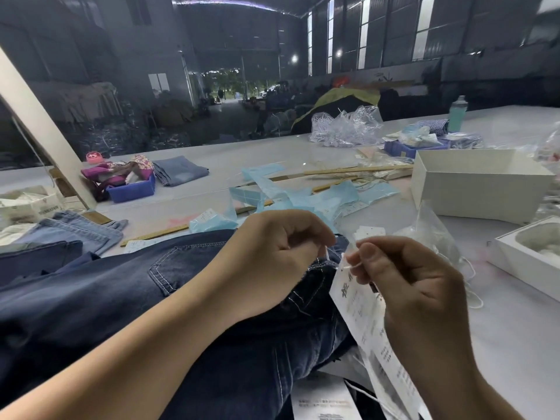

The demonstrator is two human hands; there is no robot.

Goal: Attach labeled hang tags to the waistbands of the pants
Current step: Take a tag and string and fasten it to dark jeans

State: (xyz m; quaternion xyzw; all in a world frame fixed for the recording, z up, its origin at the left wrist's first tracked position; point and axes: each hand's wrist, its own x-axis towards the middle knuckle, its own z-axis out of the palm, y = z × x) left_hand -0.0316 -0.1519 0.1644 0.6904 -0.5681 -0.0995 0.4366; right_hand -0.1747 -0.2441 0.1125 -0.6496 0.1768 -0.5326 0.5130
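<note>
Dark denim pants (127,298) lie heaped across the near edge of the pale, smooth bench (500,344), their pale contrast stitching tracing a back pocket. The left hand (278,256) rests on the waistband, its curled fingers (315,234) pinching a thin white string (326,253). Close beside it, the right hand (418,286) pinches the same string where it threads through the top of a long white paper hang tag (363,322), printed with small dark text and drooping over the denim toward the near edge. Further back I count two blue plastic bins (131,189), one at the left and one at the far right, two white cardboard boxes (472,189), crumpled light blue tissue sheets (303,198) and clear crinkled plastic bags (345,128).
</note>
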